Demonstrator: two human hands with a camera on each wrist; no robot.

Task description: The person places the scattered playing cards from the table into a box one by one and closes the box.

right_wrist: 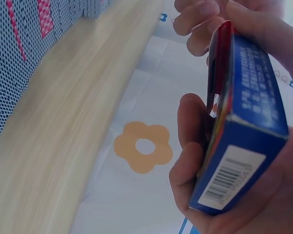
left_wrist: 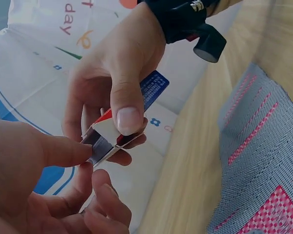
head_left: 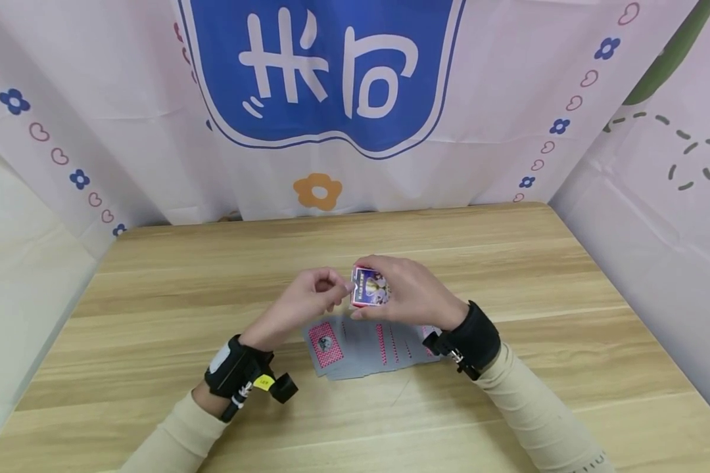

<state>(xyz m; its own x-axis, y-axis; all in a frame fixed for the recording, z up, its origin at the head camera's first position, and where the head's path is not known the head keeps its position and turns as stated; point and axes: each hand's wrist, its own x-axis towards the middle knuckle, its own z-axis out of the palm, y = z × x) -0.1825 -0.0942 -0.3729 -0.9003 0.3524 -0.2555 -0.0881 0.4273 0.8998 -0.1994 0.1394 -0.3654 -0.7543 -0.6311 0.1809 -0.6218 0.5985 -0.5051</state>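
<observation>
My right hand point(head_left: 411, 289) grips a small playing-card box point(head_left: 369, 287), thumb on one side and fingers round the other. The box has a blue front with a trophy picture, and a barcode on its far end in the right wrist view. My left hand point(head_left: 316, 295) is at the box's other end, its thumb and curled fingers pinching the edge there. The left wrist view shows this end open, a white flap by the right thumb and the left fingertip at the dark opening. Below the hands, playing cards point(head_left: 327, 345) with grey, red-checked backs lie spread in an overlapping row.
The cards lie on a wooden table point(head_left: 213, 263). A white cloth backdrop point(head_left: 154, 151) with a blue emblem hangs along its back edge, with more pale cloth at both sides. Both wrists wear black camera straps point(head_left: 236, 374).
</observation>
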